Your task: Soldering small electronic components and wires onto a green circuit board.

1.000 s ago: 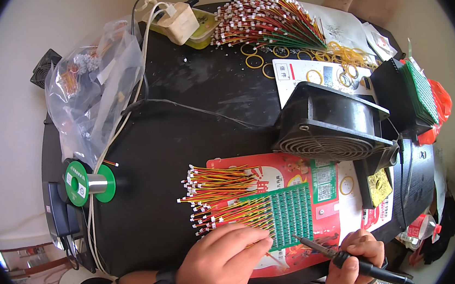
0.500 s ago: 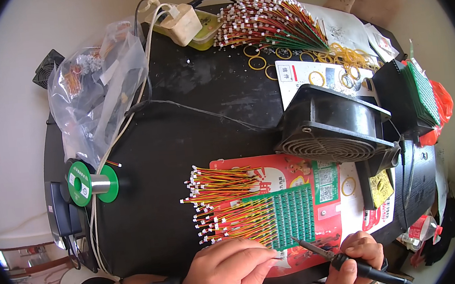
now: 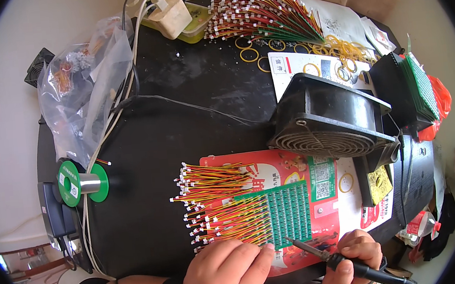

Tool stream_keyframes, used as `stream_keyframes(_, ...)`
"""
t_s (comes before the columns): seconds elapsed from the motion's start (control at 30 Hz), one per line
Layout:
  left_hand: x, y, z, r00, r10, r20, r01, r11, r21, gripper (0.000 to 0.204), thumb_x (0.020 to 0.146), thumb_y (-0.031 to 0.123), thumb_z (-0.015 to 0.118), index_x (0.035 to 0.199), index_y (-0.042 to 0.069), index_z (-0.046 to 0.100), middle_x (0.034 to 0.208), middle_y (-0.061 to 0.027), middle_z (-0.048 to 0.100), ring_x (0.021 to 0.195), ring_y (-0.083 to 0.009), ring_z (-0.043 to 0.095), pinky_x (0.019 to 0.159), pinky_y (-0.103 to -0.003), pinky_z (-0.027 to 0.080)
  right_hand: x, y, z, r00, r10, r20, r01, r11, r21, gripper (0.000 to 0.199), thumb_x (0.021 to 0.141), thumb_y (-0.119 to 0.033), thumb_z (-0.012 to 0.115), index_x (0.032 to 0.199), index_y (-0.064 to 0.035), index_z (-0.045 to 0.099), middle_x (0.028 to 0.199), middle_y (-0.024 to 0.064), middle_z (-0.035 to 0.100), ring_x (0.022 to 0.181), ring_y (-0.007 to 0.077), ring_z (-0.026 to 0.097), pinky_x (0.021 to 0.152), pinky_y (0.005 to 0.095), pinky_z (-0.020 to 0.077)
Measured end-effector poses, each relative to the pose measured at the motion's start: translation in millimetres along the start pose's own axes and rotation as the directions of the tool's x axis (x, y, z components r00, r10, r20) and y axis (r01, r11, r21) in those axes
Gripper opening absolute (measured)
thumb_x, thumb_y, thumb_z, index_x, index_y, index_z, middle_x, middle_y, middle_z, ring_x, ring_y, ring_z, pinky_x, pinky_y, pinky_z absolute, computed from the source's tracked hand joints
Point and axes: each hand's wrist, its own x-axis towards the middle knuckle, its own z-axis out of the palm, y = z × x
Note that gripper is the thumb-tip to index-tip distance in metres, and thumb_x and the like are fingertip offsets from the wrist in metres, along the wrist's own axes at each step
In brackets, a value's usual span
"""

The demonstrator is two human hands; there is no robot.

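Note:
My right hand grips a soldering iron by its black handle; the tip points left, close to the lower part of a green circuit board panel. My left hand is closed in a pinch, its fingertips at the panel's lower left corner. What the pinch holds is hidden. Red, yellow and black wires with white connectors run in rows from the panel's left side. Above them lies a loose bunch of the same wires. Panel and wires lie on a red printed sheet.
A black fan stands behind the panel, a yellow sponge to its right. On the left are a solder spool, a plastic bag and cables. A large wire bundle, rubber bands and a power adapter lie at the back.
My left fingertips have moved up to the panel's lower edge; a short wire end showed at them before. The iron stays near the panel. The whole view has shifted slightly.

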Motion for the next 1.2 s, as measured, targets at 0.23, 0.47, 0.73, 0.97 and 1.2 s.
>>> stream_keyframes(0.23, -1, -2, 2, 0.999, 0.01, 0.037, -0.01, 1.0, 0.022, 0.016, 0.081, 0.0, 0.067, 0.096, -0.005, 0.07, 0.087, -0.0121, 0.061, 0.075, -0.0279, 0.061, 0.065, -0.037, 0.054, 4, -2, 2, 1.0, 0.002, 0.028, -0.003, 0.999, 0.041, 0.023, 0.094, -0.015, 0.063, 0.099, 0.0048, 0.054, 0.07, 0.0147, 0.054, 0.056, 0.0229, 0.052, 0.053, 0.0358, 0.0427)
stream_keyframes(0.47, -3, -8, 7, 0.998, -0.005, 0.062, 0.002, 0.999, 0.049, 0.018, 0.069, 0.001, 0.076, 0.087, 0.001, 0.074, 0.077, -0.0047, 0.061, 0.065, -0.0209, 0.061, 0.054, -0.032, 0.052, 9, 1, 5, 0.995, -0.045, 0.087, 0.036, 0.995, 0.096, 0.02, 0.091, -0.009, 0.066, 0.096, 0.0061, 0.053, 0.068, 0.0145, 0.053, 0.051, 0.0218, 0.05, 0.049, 0.0341, 0.0406)
stream_keyframes(0.73, -7, -9, 12, 0.998, -0.033, 0.05, 0.032, 0.999, 0.033, 0.017, 0.07, -0.001, 0.076, 0.086, 0.0, 0.074, 0.073, -0.0049, 0.059, 0.063, -0.0213, 0.06, 0.053, -0.032, 0.051, 2, 5, 2, 0.995, -0.045, 0.085, 0.044, 0.999, 0.014, 0.027, 0.092, -0.019, 0.067, 0.096, 0.003, 0.052, 0.07, 0.0104, 0.052, 0.054, 0.0174, 0.048, 0.051, 0.0306, 0.0389)
stream_keyframes(0.97, -2, -9, 10, 0.997, -0.032, 0.068, 0.033, 0.999, -0.001, 0.017, 0.071, -0.003, 0.075, 0.088, 0.0, 0.073, 0.073, -0.0051, 0.059, 0.061, -0.0217, 0.059, 0.052, -0.032, 0.049, 11, -1, -1, 0.983, -0.041, 0.177, 0.034, 0.999, 0.038, 0.022, 0.089, -0.01, 0.069, 0.094, 0.0068, 0.056, 0.071, 0.0169, 0.056, 0.055, 0.0243, 0.054, 0.052, 0.0369, 0.0449)
stream_keyframes(1.2, -3, -11, 10, 0.996, -0.014, 0.086, 0.013, 1.0, 0.019, 0.017, 0.072, -0.002, 0.075, 0.088, 0.0, 0.073, 0.076, -0.005, 0.061, 0.064, -0.0212, 0.06, 0.055, -0.031, 0.051, 12, 1, -1, 0.98, -0.019, 0.196, 0.008, 0.998, 0.057, 0.021, 0.089, -0.011, 0.069, 0.092, 0.0065, 0.057, 0.071, 0.0173, 0.057, 0.055, 0.0243, 0.055, 0.052, 0.0367, 0.045)
